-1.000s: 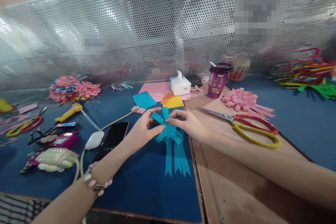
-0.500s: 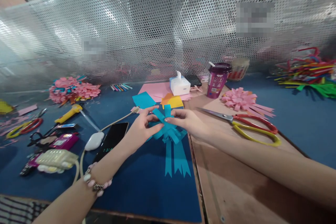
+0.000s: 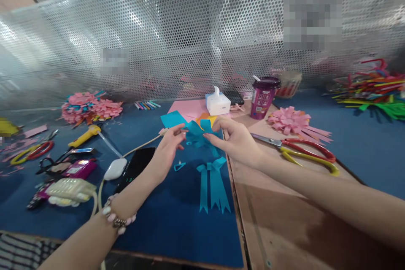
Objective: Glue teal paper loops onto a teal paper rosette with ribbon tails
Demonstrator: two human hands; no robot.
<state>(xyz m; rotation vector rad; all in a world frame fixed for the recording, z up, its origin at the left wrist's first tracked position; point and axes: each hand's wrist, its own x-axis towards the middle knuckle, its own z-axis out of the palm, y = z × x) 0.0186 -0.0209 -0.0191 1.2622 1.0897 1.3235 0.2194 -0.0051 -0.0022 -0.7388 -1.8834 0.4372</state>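
Note:
A loose rosette of looped blue paper strips (image 3: 199, 135) is raised above the blue tabletop, blurred a little by motion. My right hand (image 3: 234, 139) pinches its right side between thumb and fingers. At its left edge, the curled fingers of my left hand (image 3: 169, 147) close on a loop, with the exact contact partly hidden. Below the hands lie blue paper tails (image 3: 215, 187) with notched ends and short folded loops on top, apart from the rosette. A small blue paper loop (image 3: 179, 166) rests on the table under my left fingers.
Red-and-yellow scissors (image 3: 303, 152) lie right, near a pink paper rosette (image 3: 289, 120) and a purple cup (image 3: 264, 99). A tissue box (image 3: 218, 103) stands behind. Left are a phone (image 3: 139, 166), a glue gun (image 3: 85, 135) and a white charger (image 3: 115, 169). A perforated metal screen (image 3: 177, 29) rises behind.
The looped blue rosette has come up off the tails, which stay on the table. The small loop now shows beside them. My right hand has turned slightly; my left has drawn back a little.

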